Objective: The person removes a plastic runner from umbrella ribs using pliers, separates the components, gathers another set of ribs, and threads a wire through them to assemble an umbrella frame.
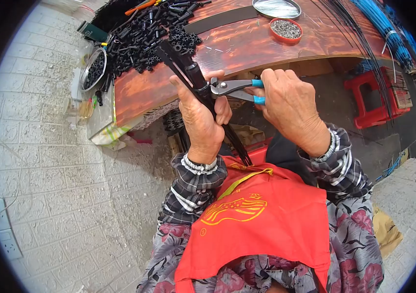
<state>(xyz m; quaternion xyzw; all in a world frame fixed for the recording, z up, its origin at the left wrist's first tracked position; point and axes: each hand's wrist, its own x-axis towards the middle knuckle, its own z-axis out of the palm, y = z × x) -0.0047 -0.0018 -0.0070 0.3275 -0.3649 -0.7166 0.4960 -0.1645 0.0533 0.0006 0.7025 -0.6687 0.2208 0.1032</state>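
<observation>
My left hand (pixel 200 119) is wrapped round a bundle of thin black rods (pixel 234 141) with black tubular parts (pixel 195 75) at its upper end. The bundle slants from the table edge down to my lap. My right hand (pixel 293 105) grips pliers (pixel 237 89) with blue handles. Their jaws are against the side of the bundle, just above the fingers of my left hand. Whether the jaws close on anything is too small to tell.
Loose black parts (pixel 142 46) are heaped at the wooden table's (pixel 247 51) left. A red dish of small metal bits (pixel 286 30) and a round tray (pixel 277 7) lie behind. Blue rods (pixel 388 39) lie at right, above a red stool (pixel 371 100). A red apron (pixel 266 215) covers my lap.
</observation>
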